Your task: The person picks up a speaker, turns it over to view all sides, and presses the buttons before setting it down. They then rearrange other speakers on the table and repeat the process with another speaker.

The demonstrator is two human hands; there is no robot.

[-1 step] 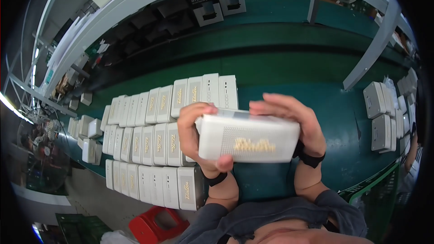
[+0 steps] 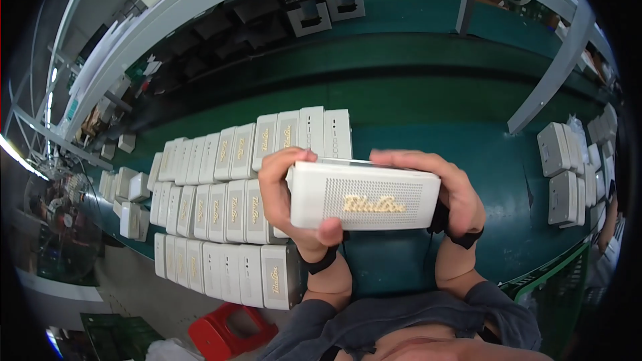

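A white, box-shaped speaker (image 2: 361,190) is held up in front of me, its perforated grille with raised gold script turned toward my view. My left hand (image 2: 282,190) wraps its left end, with the thumb on the lower front and fingers over the top edge. My right hand (image 2: 458,190) grips the right end, fingers lying along the top. Dark bands circle both wrists. Just left of my hands, similar white speakers (image 2: 229,210) stand side by side in three rows; some show gold script, others small ports.
More white speakers (image 2: 562,197) stand at the right of the green table (image 2: 394,267). Black cartons (image 2: 304,10) sit at the back beneath a grey metal frame (image 2: 558,67). A red stool (image 2: 221,337) stands lower left, and a green crate (image 2: 568,294) lower right.
My right hand has come down from above the speaker's right end and now rests its fingers on the top edge. The speaker has shifted slightly left and up.
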